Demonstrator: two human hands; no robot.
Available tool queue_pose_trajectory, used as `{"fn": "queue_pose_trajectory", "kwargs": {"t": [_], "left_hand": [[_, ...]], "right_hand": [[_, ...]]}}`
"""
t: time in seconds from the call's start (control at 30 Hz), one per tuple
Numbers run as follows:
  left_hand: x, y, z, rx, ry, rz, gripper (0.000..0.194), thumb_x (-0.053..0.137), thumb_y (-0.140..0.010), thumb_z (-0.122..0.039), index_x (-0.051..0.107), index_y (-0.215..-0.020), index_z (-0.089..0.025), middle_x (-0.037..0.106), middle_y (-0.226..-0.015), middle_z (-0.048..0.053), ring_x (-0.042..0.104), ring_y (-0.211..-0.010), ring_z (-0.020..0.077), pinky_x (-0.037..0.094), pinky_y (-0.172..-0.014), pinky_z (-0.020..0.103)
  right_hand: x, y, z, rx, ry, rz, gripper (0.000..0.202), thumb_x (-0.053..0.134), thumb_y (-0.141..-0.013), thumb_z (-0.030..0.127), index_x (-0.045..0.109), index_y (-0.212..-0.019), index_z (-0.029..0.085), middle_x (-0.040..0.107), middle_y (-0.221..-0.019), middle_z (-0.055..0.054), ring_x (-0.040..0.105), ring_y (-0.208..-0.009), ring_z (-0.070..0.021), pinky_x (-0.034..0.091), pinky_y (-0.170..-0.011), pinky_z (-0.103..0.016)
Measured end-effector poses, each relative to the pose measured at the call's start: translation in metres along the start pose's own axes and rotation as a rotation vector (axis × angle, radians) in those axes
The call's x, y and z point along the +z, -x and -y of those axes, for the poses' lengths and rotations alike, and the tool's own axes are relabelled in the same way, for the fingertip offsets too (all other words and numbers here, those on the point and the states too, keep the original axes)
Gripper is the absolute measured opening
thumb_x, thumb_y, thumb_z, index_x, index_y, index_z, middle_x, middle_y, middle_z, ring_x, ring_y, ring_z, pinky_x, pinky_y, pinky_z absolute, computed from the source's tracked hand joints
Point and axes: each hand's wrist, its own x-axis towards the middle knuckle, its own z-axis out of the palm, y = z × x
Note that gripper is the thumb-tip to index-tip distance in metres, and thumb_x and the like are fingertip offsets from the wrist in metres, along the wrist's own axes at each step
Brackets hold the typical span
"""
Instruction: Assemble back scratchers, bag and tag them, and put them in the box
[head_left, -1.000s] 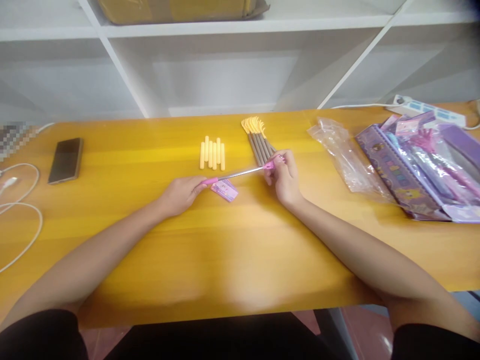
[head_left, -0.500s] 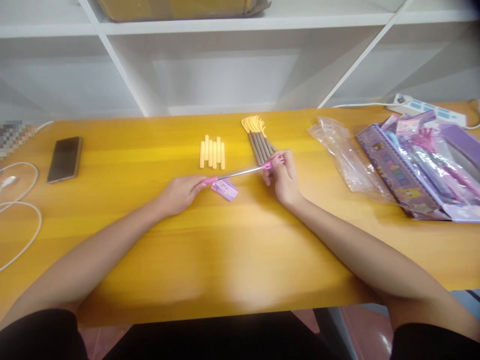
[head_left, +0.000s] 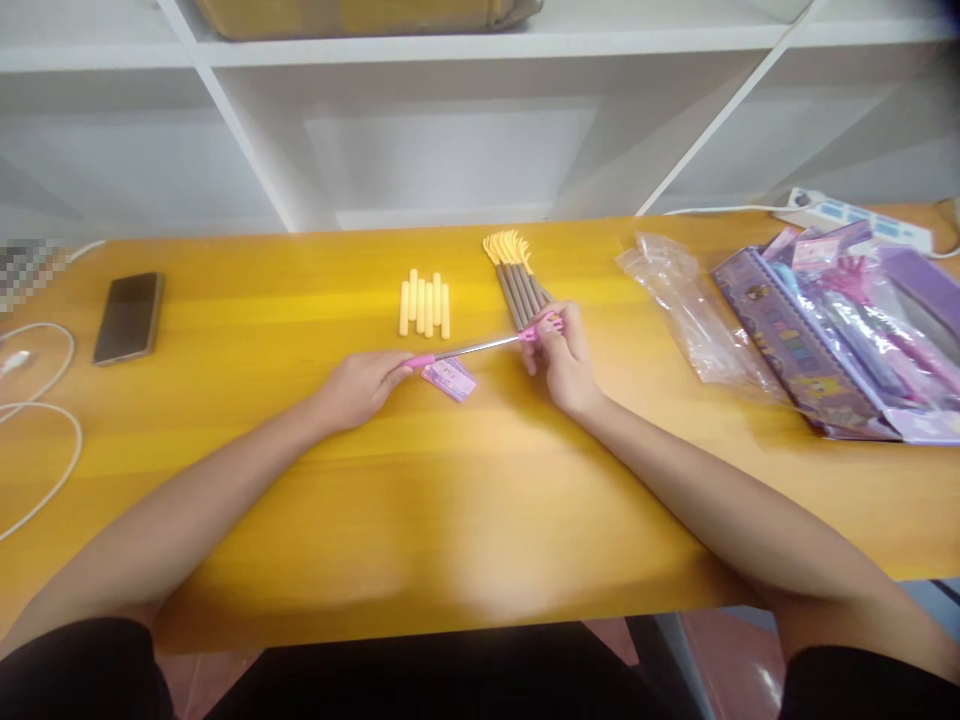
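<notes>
Between my two hands runs a pink back scratcher point(head_left: 480, 347) with a thin silver rod. My left hand point(head_left: 364, 388) is closed round its pink handle. At the other end, the fingers of my right hand point(head_left: 566, 360) pinch the pink head, and they partly hide it. Beneath the rod a small purple printed card point(head_left: 450, 379) lies on the table. Beyond my right hand is a bundle of grey rods with yellow claw-shaped heads point(head_left: 514, 268); its lower end is partly covered by that hand. Several pale yellow tubes point(head_left: 424, 306) lie side by side to the left of the bundle.
At the right, an open purple box point(head_left: 806, 350) contains wrapped pink pieces, and a clear plastic bag point(head_left: 690, 315) lies beside it. A white power strip point(head_left: 862, 220) sits behind. A phone point(head_left: 129, 317) and a white cable point(head_left: 71, 440) are on the left of the wooden table point(head_left: 360, 540).
My right hand and the scratcher's head have shifted very slightly to the left. Both hands keep their hold.
</notes>
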Motion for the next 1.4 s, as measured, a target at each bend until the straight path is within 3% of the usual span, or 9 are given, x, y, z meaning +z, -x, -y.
{"fn": "queue_pose_trajectory", "kwargs": {"t": [0.3,0.53,0.8,1.03,1.4], "left_hand": [[0.000,0.001,0.000,0.027,0.007,-0.007,0.058,0.031,-0.116,-0.054,0.071,-0.148,-0.027,0.078,-0.141,0.005,0.074,-0.125,0.0267,0.056,-0.110,0.039],[0.001,0.001,0.001,0.029,-0.001,-0.009,0.061,0.031,-0.115,-0.055,0.072,-0.146,-0.022,0.078,-0.141,0.008,0.075,-0.126,0.0284,0.055,-0.110,0.041],[0.001,0.004,0.004,0.100,-0.042,-0.029,0.061,0.029,-0.116,-0.055,0.073,-0.146,-0.024,0.081,-0.136,0.008,0.077,-0.121,0.0267,0.058,-0.105,0.038],[0.004,0.005,0.009,0.129,-0.071,-0.051,0.069,0.027,-0.116,-0.059,0.075,-0.141,-0.017,0.083,-0.128,0.013,0.078,-0.116,0.0293,0.060,-0.103,0.041],[0.004,0.009,0.003,0.215,-0.058,-0.043,0.061,0.029,-0.117,-0.054,0.076,-0.143,-0.023,0.083,-0.130,0.010,0.079,-0.116,0.0258,0.061,-0.103,0.037]], "right_hand": [[0.001,0.003,-0.002,-0.021,0.018,0.052,0.045,0.071,-0.100,0.068,0.049,-0.101,0.028,0.059,-0.074,0.007,0.049,-0.048,-0.0101,0.040,-0.044,-0.023],[0.002,0.007,-0.002,-0.044,0.031,0.097,0.041,0.067,-0.105,0.063,0.048,-0.103,0.028,0.060,-0.074,0.008,0.050,-0.047,-0.0100,0.041,-0.047,-0.024],[0.009,0.016,0.003,-0.027,0.024,0.114,0.041,0.066,-0.105,0.065,0.047,-0.104,0.028,0.060,-0.075,0.008,0.052,-0.049,-0.0104,0.043,-0.049,-0.025],[0.013,0.024,0.011,-0.020,0.050,0.162,0.038,0.061,-0.109,0.062,0.044,-0.105,0.028,0.060,-0.077,0.007,0.053,-0.050,-0.0101,0.044,-0.050,-0.026],[0.019,0.038,0.009,0.004,0.043,0.231,0.034,0.056,-0.113,0.059,0.040,-0.107,0.029,0.053,-0.072,0.009,0.047,-0.048,-0.0103,0.041,-0.048,-0.024]]}}
